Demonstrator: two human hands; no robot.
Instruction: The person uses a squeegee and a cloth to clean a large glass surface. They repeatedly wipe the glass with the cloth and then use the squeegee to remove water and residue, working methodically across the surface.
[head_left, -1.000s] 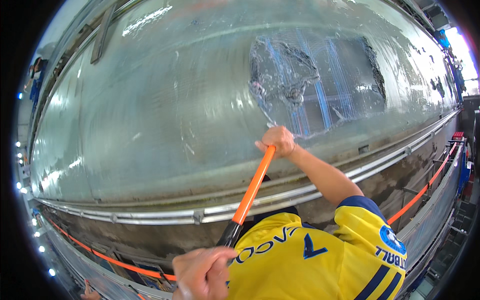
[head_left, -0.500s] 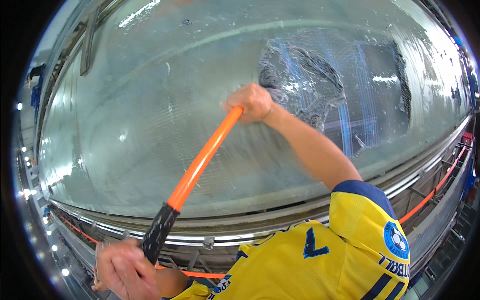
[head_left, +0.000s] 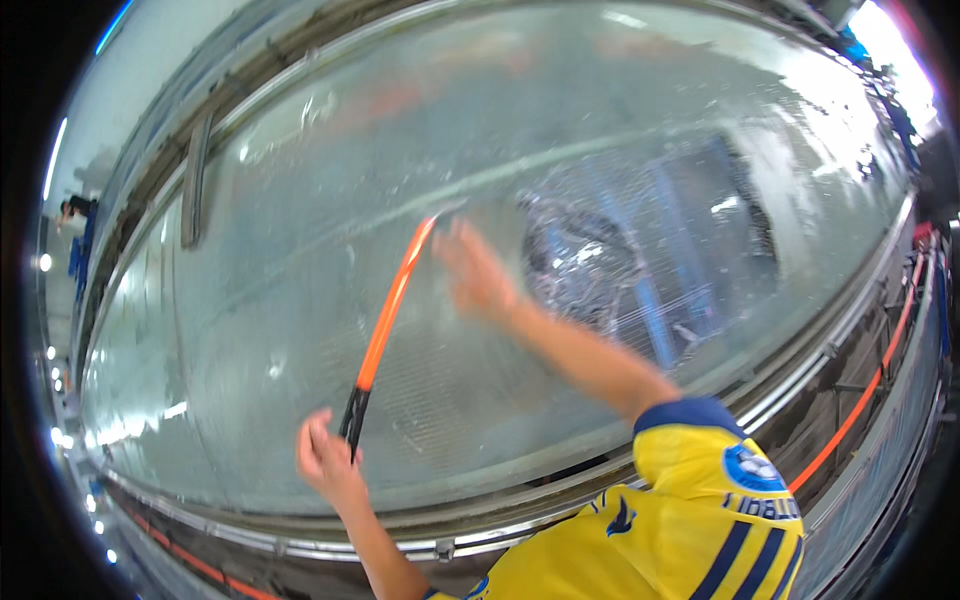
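So the orange-shafted pole (head_left: pixel 391 310) slanted over the big wet greenish bed (head_left: pixel 270 300), with its black grip (head_left: pixel 356 405) toward the near edge and its far end out mid-bed, left of the dark patch (head_left: pixel 700 235). Couldn't tell if that end touched the surface. Left hand (head_left: pixel 330 465) was right at the butt of the grip, but I honestly couldn't tell if the fingers were wrapped round it. Right hand (head_left: pixel 475 268) was off the shaft, fingers apart, just right of the far end and pretty blurry.

My read: mid-job working the pole over the bed, with the right hand free of it. Next move probably called for a firm hold on the grip, plus care around the crumpled film (head_left: pixel 545 250) along the patch's left side.
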